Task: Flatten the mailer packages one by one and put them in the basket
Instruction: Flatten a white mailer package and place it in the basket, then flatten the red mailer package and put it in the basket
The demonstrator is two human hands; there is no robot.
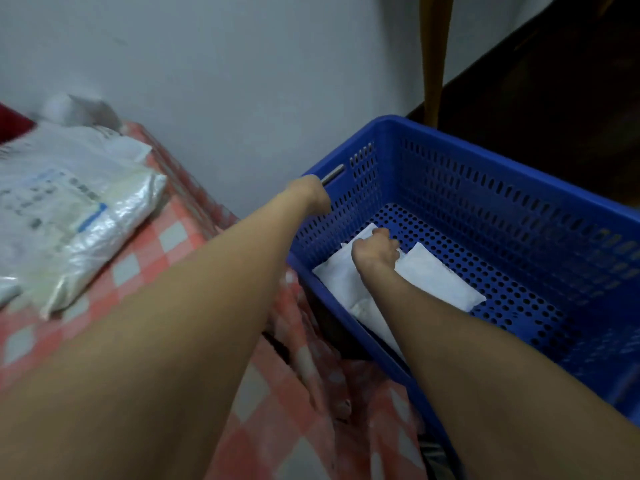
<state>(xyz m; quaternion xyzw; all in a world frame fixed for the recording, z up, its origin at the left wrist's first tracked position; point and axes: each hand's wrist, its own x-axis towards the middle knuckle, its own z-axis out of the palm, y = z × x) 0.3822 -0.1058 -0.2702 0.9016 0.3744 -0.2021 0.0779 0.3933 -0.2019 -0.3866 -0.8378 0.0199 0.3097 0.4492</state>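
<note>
Fingers of left hand [313,195] curl over basket [485,188] rim; right hand [375,251] fingers pinch white mailer [436,275] beneath them. Probably light, soft, slippery; grip an edge.

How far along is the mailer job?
Done: white mailers lie flat in the blue basket. In hand: right hand rests on one there; left hand grips the basket rim. Left: puffy mailers on the checked table.
</note>
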